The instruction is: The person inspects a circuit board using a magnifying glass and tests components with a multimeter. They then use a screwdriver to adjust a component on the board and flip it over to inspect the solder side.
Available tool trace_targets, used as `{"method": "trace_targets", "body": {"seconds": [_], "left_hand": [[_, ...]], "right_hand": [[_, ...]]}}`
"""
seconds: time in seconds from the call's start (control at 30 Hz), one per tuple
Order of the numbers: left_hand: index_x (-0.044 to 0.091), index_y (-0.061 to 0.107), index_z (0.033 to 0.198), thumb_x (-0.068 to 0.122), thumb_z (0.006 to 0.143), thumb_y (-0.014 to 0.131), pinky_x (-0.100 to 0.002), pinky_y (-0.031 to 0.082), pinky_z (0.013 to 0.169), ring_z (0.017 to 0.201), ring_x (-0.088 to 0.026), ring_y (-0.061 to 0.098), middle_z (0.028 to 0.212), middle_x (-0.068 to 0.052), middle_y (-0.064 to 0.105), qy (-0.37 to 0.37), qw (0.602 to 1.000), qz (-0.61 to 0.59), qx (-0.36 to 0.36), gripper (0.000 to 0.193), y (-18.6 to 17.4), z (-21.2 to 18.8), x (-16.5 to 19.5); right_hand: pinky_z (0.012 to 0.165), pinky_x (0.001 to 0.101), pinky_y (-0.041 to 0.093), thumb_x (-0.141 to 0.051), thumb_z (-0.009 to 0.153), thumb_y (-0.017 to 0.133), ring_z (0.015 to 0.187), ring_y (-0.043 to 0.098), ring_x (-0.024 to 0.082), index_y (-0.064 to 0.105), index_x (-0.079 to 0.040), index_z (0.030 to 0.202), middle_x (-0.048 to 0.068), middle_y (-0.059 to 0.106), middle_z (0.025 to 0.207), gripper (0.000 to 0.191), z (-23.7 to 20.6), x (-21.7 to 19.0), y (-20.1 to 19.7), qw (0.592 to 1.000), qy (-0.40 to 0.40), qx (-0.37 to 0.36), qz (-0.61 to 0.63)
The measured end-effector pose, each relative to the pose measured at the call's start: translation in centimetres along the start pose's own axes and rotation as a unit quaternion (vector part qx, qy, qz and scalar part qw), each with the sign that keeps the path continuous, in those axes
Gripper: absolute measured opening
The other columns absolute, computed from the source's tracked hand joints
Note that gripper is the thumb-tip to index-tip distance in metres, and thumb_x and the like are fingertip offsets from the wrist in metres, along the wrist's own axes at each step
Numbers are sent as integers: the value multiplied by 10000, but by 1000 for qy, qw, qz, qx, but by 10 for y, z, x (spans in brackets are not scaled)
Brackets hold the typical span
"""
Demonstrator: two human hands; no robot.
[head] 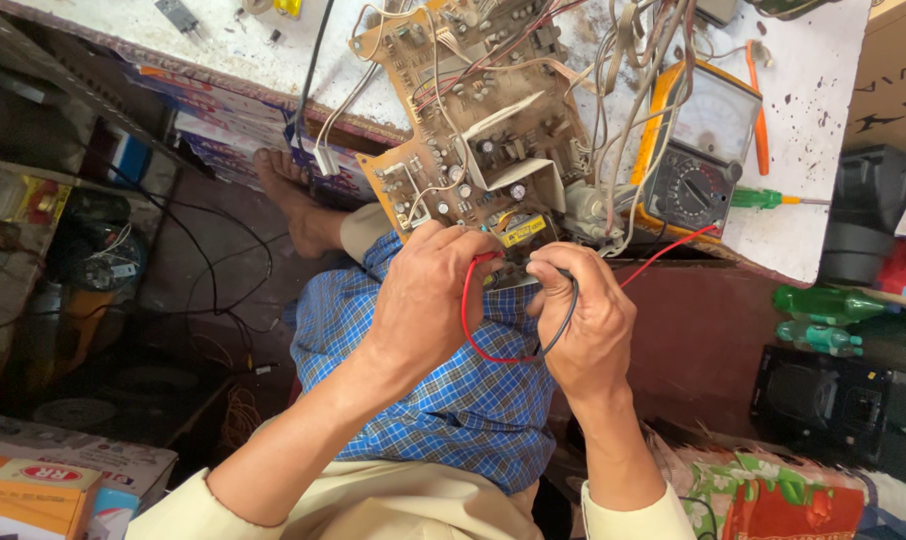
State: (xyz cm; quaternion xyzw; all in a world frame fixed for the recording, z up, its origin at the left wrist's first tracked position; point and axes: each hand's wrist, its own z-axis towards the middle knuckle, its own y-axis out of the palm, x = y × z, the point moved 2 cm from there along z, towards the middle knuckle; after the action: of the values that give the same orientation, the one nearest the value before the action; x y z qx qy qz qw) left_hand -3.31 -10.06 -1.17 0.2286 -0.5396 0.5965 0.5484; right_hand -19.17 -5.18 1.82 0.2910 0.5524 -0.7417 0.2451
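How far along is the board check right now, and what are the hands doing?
Set up: the circuit board lies component side up at the table's edge, beside the yellow analog meter. In hand: the left hand holds the red lead and the right hand the black lead, both pressed to the board's near edge. Left: the meter's reading is too small to tell, and the green screwdriver lies unused.
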Motion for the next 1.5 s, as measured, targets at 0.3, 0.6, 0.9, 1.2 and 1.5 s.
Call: {"method": "trace_targets", "body": {"seconds": [0.3,0.6,0.9,1.2,1.5], "left_hand": [[48,687,1019,52,896,707,-435,484,794,885,-332,591,931,-111,679,10,1000,-10,8,125,-2,-2,1],[48,704,985,97,887,734,-434,494,799,913,-332,592,935,-104,689,7,1000,17,-2,114,-2,-2,3],[45,703,982,42,880,716,-419,503,806,890,-317,606,941,-93,706,13,1000,12,9,103,-3,-3,6],[48,706,983,8,850,701,-413,506,823,899,-317,612,975,-91,724,19,1000,13,-1,140,-3,-5,3],[55,708,996,11,857,710,-408,509,826,915,-311,614,990,-79,725,21,1000,8,3,145,-1,-5,3]], "right_hand": [[539,254,523,-92,1053,663,621,674,129,662,11,1086,107,730,1015,108,-1,5,-15,998,8,35,47],[544,242,503,-165,1095,625,641,677,135,647,28,1118,114,725,1035,195,-8,7,-38,992,31,84,93],[576,239,525,-152,1084,646,636,673,121,649,17,1103,117,738,1080,171,-2,-1,-22,996,-12,45,75],[514,250,502,-152,1020,689,562,655,104,673,-6,1060,83,750,1024,152,4,-1,-9,999,10,0,44],[521,262,510,-148,1024,684,561,664,119,667,-20,1058,85,745,1014,133,6,4,-4,1000,7,1,25]]}}
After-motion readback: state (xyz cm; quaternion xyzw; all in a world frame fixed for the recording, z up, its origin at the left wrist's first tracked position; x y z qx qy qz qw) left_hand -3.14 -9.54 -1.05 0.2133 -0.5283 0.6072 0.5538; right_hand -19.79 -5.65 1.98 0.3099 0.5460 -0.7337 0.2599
